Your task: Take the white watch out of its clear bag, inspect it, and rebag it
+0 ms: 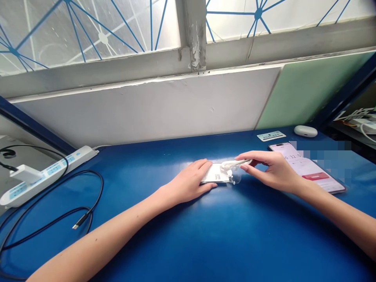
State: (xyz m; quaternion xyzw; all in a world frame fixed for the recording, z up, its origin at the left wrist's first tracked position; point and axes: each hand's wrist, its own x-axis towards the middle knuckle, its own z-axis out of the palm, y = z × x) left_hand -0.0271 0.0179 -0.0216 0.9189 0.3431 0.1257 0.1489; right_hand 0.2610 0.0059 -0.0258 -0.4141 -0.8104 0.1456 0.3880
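two hands meet at the middle of the blue table (188,243). the left hand (190,180) lies almost flat, fingers stretched and close together, pressing down on a small white packet (216,174) with a dark printed code square on its face; it pins the packet rather than gripping it. the right hand (272,170) is closed in a pinch, thumb and forefinger nipping a slim white strip (236,163) that reaches across the packet's far right corner, just above a bit of clear plastic (235,179) at the packet's edge. whether the strip is joined to the packet or only held over it is too small to tell. as a judgement, the work looks partway: the packet is flat and steadied and the strip is in the fingers, but nothing lies separated or set aside beside it, so the handling at that corner seems unfinished. just right of the right hand a phone (308,168) lies face up showing running digits and a red bar. beyond it sit a white oval case (306,131) and a small label (270,136). far to the left are a white power strip (49,174) with a plug block and a loose black cable (85,213).
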